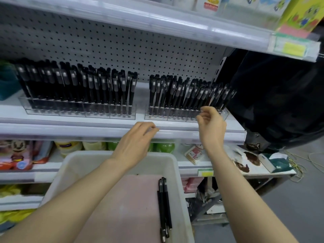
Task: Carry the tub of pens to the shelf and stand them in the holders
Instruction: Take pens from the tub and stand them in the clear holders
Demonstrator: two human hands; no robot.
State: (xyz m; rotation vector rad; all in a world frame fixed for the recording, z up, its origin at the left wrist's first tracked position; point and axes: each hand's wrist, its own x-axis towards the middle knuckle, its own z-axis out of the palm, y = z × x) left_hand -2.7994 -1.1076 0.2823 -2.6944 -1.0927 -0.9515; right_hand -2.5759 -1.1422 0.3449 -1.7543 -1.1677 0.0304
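Few black pens (164, 204) are left lying in the tub (57, 172), bunched along the right side of its pink lining, nearest the viewer. The tub is held by neither hand, and what carries it is hidden below the frame. If it is only propped there, it could be tipped by a knock from a forearm, and the pens spilled to the floor. Beyond it, the left hand (135, 139) is laid palm down on the front rail of the shelf (70, 130), its fingers bent and kept close together against the rail, nothing held in them. The right hand (213, 127) is raised higher, wrist cocked, with the fingers loosely curled at the front wall of the right holder (175, 117). Whether its rim is pinched between thumb and forefinger cannot be told. The standing pens (184, 93) in that holder are seen leaning to the right, so a row could be pushed over, or the holder slid toward the nearby shelf end, by a careless nudge. The left holder (78, 111) is packed more upright. Farthest back, the pegboard (122, 50) is seen.
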